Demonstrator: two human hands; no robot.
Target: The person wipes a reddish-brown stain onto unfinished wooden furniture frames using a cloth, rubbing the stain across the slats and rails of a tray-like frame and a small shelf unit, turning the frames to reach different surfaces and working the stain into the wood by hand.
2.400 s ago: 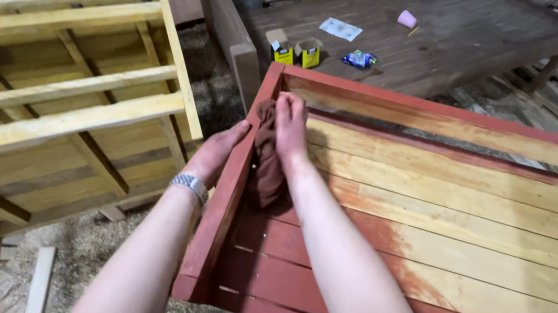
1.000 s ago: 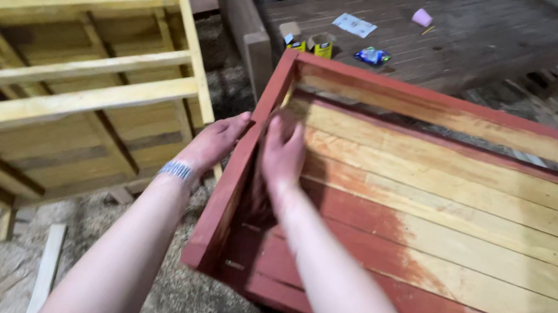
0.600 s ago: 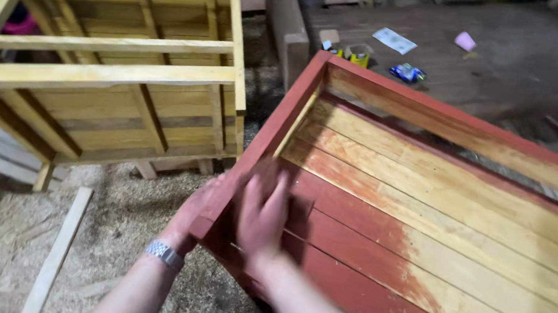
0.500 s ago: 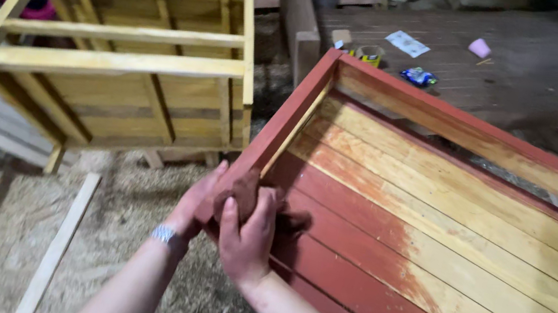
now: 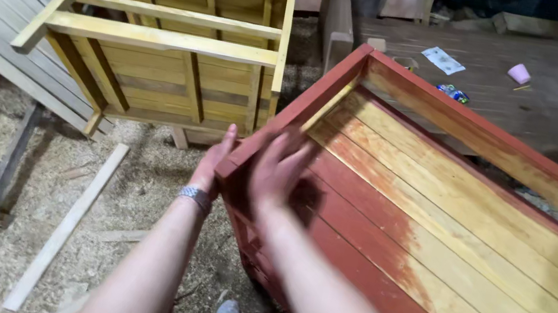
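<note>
One red-stained wooden crate [image 5: 433, 228], left hand [image 5: 212, 164] gripping its end rail, right hand [image 5: 276, 171] fingers spread flat inside, one yellow crate [image 5: 170, 40] nearby

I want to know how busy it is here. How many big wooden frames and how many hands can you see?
Red frame: 1
Yellow frame: 1
Hands, left hand and right hand, at the red frame's corner: 2
Total: 4

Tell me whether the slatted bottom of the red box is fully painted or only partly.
Partly painted. The box bottom is red near the hands and bare yellow wood beyond an uneven edge.
</note>
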